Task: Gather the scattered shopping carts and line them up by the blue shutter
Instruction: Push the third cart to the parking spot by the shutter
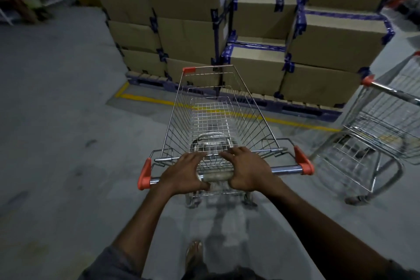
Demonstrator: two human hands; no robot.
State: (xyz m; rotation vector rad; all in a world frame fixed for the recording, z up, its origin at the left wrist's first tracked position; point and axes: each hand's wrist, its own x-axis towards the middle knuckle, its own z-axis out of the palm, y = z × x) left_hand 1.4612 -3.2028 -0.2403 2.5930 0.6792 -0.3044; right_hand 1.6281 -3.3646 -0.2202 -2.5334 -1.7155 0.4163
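While left hand [184, 173] and right hand [247, 170] grip the cart [213, 116] by its handle [286, 169], gathering looks underway; next, steer it off the far boxes [188, 36].

two shopping carts [216, 120] [381, 125], two hands [186, 170] [247, 170], roughly a dozen cardboard boxes [188, 36], one sandalled foot [194, 254].

Stacked taped cardboard boxes [188, 36] on pallets [302, 107] behind yellow floor line [145, 98].

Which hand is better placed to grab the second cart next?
Right, likely. The second cart stands on the right, nearer the right hand than the left hand; both hold the handle.
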